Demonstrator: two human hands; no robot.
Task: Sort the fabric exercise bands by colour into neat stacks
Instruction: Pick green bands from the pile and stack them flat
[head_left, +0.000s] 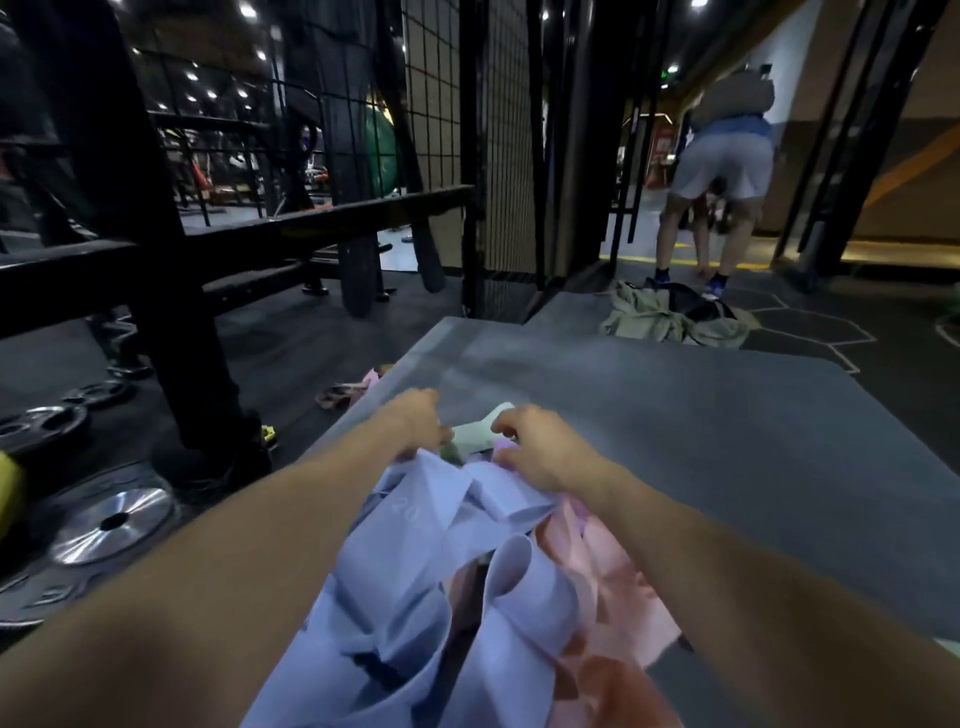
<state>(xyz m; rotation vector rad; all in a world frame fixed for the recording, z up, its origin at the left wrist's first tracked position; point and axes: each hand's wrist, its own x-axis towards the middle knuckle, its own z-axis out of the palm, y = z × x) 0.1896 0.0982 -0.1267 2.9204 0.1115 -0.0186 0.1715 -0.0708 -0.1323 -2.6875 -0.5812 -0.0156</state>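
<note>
A jumbled heap of fabric bands lies on a grey mat (675, 415) right below me. Lavender-blue bands (415, 597) make up the left and middle of the heap. Pink bands (618, 577) lie on its right side. At the far end of the heap a pale green band (475, 431) sticks out. My left hand (415, 421) pinches the left end of the green band. My right hand (540, 447) curls over the heap's far edge, fingers on the green band's right side. The fingertips of both hands are partly hidden by cloth.
Weight plates (111, 522) lie on the black floor at the left, beside a black rack post (171, 312). A pink band (348, 392) lies off the mat's left edge. Crumpled olive clothing (660, 322) sits at the mat's far end. A person (719, 176) bends over beyond it.
</note>
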